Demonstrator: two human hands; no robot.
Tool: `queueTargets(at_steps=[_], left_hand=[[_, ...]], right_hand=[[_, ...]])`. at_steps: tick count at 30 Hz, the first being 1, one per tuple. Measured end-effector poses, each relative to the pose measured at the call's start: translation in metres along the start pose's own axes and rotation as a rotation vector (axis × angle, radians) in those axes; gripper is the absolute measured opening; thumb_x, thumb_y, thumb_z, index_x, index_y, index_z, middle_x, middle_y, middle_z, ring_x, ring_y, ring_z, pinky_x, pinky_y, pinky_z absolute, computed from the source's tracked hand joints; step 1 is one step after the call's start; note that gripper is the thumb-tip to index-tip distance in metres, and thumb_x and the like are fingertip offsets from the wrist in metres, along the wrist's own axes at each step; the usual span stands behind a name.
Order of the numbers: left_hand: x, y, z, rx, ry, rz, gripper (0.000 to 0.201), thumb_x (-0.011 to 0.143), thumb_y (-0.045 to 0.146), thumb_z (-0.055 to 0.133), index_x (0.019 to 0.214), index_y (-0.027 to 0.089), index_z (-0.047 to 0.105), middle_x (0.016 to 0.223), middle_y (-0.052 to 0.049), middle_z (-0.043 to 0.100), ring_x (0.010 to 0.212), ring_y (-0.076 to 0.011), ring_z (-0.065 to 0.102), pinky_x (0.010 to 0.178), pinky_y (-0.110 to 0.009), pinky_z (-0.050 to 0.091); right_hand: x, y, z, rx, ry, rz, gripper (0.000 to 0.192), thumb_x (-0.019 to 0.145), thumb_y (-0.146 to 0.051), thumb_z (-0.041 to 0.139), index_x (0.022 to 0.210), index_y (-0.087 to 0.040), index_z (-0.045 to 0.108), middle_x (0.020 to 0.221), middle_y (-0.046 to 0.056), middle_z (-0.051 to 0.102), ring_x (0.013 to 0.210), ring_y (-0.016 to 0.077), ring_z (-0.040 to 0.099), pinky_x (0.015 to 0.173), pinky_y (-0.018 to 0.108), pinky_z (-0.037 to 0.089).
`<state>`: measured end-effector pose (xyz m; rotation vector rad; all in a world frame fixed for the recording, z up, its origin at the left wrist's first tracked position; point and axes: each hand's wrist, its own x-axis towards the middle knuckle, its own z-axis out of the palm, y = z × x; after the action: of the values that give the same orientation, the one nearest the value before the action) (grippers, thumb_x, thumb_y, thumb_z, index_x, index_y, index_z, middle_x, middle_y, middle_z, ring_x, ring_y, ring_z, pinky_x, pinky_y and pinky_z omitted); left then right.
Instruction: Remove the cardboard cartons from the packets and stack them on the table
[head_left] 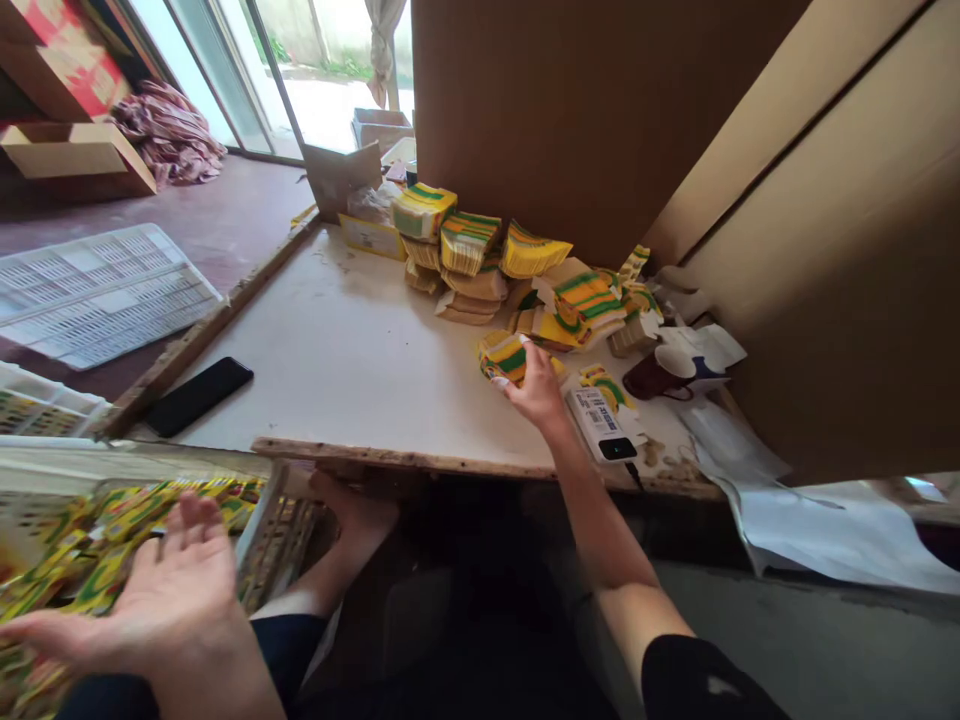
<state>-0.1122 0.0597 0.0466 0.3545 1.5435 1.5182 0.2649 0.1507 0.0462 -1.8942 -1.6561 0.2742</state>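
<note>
R hand (536,385): gripping sachet bundle (506,358) on table (352,350)
L hand (176,580): spread, empty, over crate (270,530)
Left: sachet stacks (480,255) w/ most still on table

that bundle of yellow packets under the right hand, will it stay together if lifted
The bundle is a stack of thin flat sachets, so it probably bends and feels light. No band shows, so it may fan apart. The right hand touches only one edge, so a firmer grip seems wise.

Glossy printed paper packets (511,358) on a matt, stained white surface (352,350) edged in rough, chipped wood; at nine o'clock, a smooth glossy black phone (197,396); matt brown cardboard (592,110) at twelve.
</note>
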Motion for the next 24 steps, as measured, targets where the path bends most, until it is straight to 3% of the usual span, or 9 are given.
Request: queueTargets(at_steps=[1, 3, 7, 13, 17, 20, 24], left_hand=[[-0.007, 0.001, 0.007, -0.2, 0.066, 0.029, 0.047, 0.099, 0.036, 0.01, 0.076, 0.016, 0.045, 0.126, 0.007, 0.061, 0.12, -0.0163, 0.056, 0.076, -0.03, 0.054], [-0.023, 0.001, 0.029, -0.407, 0.09, -0.047, 0.038, 0.099, 0.038, 0.025, 0.083, 0.017, 0.052, 0.099, 0.004, 0.07, 0.106, -0.0124, 0.065, 0.077, -0.025, 0.056], [-0.037, -0.003, 0.071, -0.432, 0.047, -0.236, 0.02, 0.089, 0.024, 0.044, 0.085, 0.016, 0.061, 0.073, 0.001, 0.07, 0.063, -0.0099, 0.066, 0.055, -0.019, 0.054], [-0.028, -0.045, 0.076, -0.346, -0.046, -0.323, 0.011, 0.076, 0.021, 0.057, 0.084, 0.016, 0.064, 0.065, 0.001, 0.069, 0.052, -0.0103, 0.063, 0.051, -0.019, 0.049], [-0.027, -0.084, 0.083, -0.241, -0.33, -0.355, 0.035, 0.061, 0.033, 0.08, 0.088, 0.015, 0.065, 0.074, -0.005, 0.072, 0.059, -0.0165, 0.066, 0.053, -0.024, 0.05], [-0.031, -0.103, 0.093, -0.202, -0.474, -0.211, 0.051, 0.058, 0.053, 0.082, 0.09, 0.016, 0.066, 0.082, -0.009, 0.072, 0.067, -0.0177, 0.067, 0.055, -0.024, 0.047], [-0.037, -0.113, 0.098, -0.223, -0.615, 0.064, 0.077, 0.051, 0.063, 0.082, 0.111, 0.019, 0.065, 0.109, -0.015, 0.069, 0.094, -0.0255, 0.065, 0.075, -0.031, 0.051]], right_hand=[[0.007, 0.004, -0.003, -0.095, -0.015, 0.053, 0.083, 0.073, -0.038, 0.072, 0.141, -0.011, 0.035, 0.14, 0.022, 0.043, 0.134, 0.0349, 0.038, 0.11, 0.05, 0.03], [0.017, 0.007, -0.007, -0.273, -0.085, 0.148, 0.091, 0.069, -0.041, 0.074, 0.142, -0.008, 0.032, 0.142, 0.025, 0.039, 0.134, 0.0386, 0.035, 0.108, 0.05, 0.029], [0.026, 0.004, -0.009, -0.484, -0.21, 0.24, 0.093, 0.065, -0.044, 0.076, 0.141, -0.009, 0.035, 0.131, 0.026, 0.047, 0.125, 0.0415, 0.044, 0.101, 0.048, 0.032], [0.021, -0.004, -0.006, -0.439, -0.104, 0.179, 0.082, 0.063, -0.037, 0.074, 0.136, -0.013, 0.044, 0.116, 0.021, 0.057, 0.112, 0.0382, 0.054, 0.092, 0.045, 0.04], [0.012, -0.002, 0.0, -0.205, -0.062, 0.051, 0.084, 0.052, -0.031, 0.076, 0.13, -0.013, 0.05, 0.111, 0.018, 0.06, 0.109, 0.0396, 0.056, 0.092, 0.05, 0.042], [0.005, -0.001, 0.008, 0.131, -0.067, -0.076, 0.085, 0.048, -0.035, 0.075, 0.127, -0.017, 0.051, 0.112, 0.015, 0.061, 0.11, 0.0385, 0.056, 0.096, 0.052, 0.042], [-0.014, -0.02, 0.021, 0.676, -0.263, -0.098, 0.09, 0.05, -0.041, 0.076, 0.133, -0.023, 0.046, 0.122, 0.013, 0.059, 0.115, 0.0366, 0.056, 0.096, 0.048, 0.046]])
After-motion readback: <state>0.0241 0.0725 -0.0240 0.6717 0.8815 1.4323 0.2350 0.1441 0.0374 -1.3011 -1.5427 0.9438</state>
